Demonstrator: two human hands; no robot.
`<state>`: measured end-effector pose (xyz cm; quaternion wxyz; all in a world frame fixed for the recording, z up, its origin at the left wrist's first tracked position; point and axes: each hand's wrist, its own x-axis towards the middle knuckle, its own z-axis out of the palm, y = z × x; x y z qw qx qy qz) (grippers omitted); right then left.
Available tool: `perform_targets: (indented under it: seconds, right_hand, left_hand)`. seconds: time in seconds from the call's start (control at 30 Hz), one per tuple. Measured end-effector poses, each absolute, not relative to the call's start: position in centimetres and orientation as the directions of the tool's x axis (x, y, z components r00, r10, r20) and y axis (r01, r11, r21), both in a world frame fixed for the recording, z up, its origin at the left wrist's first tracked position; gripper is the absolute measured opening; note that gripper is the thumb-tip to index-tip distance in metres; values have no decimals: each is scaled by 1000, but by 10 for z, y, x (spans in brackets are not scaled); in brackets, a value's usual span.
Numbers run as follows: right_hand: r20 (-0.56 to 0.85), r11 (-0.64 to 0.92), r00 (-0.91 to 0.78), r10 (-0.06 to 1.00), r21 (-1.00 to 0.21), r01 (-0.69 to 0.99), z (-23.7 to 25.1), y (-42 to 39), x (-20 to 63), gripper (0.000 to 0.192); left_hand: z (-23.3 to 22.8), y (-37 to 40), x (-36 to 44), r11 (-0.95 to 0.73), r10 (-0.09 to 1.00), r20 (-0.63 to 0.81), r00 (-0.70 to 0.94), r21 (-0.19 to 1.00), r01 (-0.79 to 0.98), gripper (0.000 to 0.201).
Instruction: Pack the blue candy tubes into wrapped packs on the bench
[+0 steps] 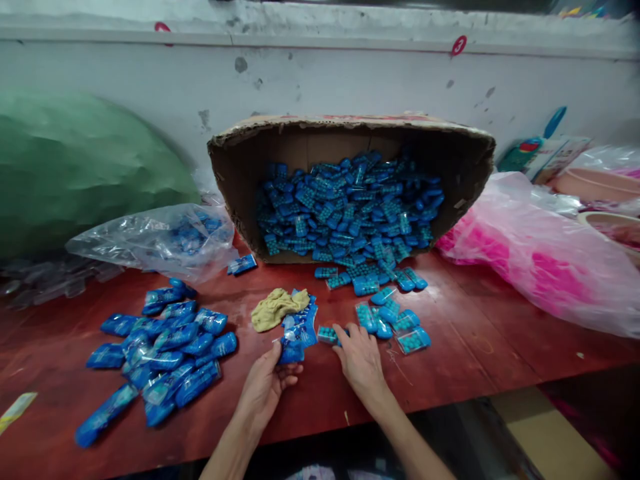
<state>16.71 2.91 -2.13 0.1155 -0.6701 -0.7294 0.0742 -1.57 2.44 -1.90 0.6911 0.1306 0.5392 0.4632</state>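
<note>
A tipped cardboard box spills small blue packets onto a worn red table against a scuffed white wall. In front of the box, the left hand grips a clear plastic sleeve part-filled with packets; the right hand lies open, fingertips on a loose packet. A crumpled yellow cloth lies beside the sleeve. Left of the box sit glossy filled sleeves and a clear bag; right of it, a pink plastic bag.
</note>
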Motion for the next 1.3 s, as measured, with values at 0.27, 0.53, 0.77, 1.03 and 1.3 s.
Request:
perform_targets:
  seconds: [0.27, 0.53, 0.77, 1.03, 1.3]
  right_hand:
    - [45, 236, -232, 972, -265, 935, -18, 28, 166, 47]
    - [137, 265, -233, 963, -309, 913, -26, 30, 154, 32]
    - [194, 307, -239, 951, -664, 682, -27, 41, 166, 27]
    - [-180, -184, -84, 980, -982, -41, -14, 25, 154, 29]
    - [-168, -169, -61, 984, -986, -7, -12, 20, 147, 30]
  left_hand:
    - [-17, 26, -15, 570, 739, -664, -110, 704, -424, 19]
    - [-17, 29, -20, 609, 727, -685, -41, 672, -421, 20]
    - [-14, 28, -20, 631, 694, -719, -43, 636, -445, 20]
    - [-18, 30, -16, 579, 722, -691, -40, 634, -513, 15]
    - [-11, 29, -13, 512, 768, -636, -74, 680, -525, 14]
